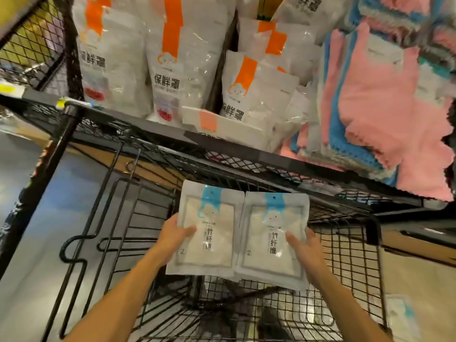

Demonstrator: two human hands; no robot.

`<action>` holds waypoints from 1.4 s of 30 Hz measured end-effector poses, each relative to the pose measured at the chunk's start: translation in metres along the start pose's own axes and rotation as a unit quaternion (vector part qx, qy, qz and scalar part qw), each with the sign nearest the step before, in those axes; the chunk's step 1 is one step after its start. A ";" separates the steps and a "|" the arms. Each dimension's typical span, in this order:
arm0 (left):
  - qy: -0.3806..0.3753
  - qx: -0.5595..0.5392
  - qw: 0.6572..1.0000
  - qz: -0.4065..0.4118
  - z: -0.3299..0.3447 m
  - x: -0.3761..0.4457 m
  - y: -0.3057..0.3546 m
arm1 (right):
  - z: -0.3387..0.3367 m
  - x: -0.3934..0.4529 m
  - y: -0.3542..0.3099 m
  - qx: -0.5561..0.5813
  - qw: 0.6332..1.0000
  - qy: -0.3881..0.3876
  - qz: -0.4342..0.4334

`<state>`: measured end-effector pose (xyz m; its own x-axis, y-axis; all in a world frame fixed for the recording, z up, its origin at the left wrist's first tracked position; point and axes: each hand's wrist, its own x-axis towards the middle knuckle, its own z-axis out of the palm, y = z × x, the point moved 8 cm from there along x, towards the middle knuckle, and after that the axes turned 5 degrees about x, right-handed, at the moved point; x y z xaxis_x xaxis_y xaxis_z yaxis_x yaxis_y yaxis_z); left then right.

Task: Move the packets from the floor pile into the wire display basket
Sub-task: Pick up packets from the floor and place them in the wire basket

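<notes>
Shop shelving filled upper frame; our left hand (174, 234) and right hand (304, 248) each gripped a packet (209, 233), (272, 239) mid-frame. Best lowered flat, side by side, into the wire basket (350, 262).

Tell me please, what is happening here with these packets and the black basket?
A person is stocking a shop display. The left hand holds one blue-topped packet and the right hand holds a second one, side by side above the black wire basket. Neither packet has been set down in it yet. On the mesh shelf above stand orange-topped packets, with pink and blue cloths to the right. Another blue-topped packet lies on the floor at lower right.
</notes>
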<state>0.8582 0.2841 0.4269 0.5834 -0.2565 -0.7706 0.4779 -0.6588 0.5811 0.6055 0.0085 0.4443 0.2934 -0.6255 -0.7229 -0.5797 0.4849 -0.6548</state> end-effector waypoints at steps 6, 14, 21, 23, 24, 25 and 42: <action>0.074 0.116 0.988 0.066 0.009 0.017 0.003 | -0.002 0.011 0.012 -0.171 0.980 0.091 -0.039; 0.153 0.450 0.863 0.173 0.032 0.015 0.018 | 0.009 0.009 0.011 -0.429 0.882 0.161 -0.114; 0.179 0.542 0.791 0.219 0.034 -0.018 0.057 | 0.008 -0.007 -0.042 -0.538 0.808 0.115 -0.209; 0.198 0.532 0.789 0.238 0.032 -0.038 0.074 | 0.005 -0.018 -0.061 -0.547 0.796 0.105 -0.235; 0.205 0.528 0.787 0.244 0.031 -0.051 0.084 | 0.002 -0.026 -0.073 -0.548 0.792 0.103 -0.250; 0.209 0.526 0.787 0.247 0.030 -0.063 0.094 | -0.001 -0.033 -0.085 -0.547 0.787 0.102 -0.265; 0.370 0.441 0.746 0.334 0.025 -0.356 0.279 | -0.098 -0.259 -0.316 -0.461 0.734 0.117 -0.486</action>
<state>0.7675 0.1738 0.8573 0.8564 -0.4911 0.1592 -0.5107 -0.8511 0.1216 0.6381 -0.0432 0.8599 0.8322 -0.5424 0.1147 -0.4827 -0.8107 -0.3313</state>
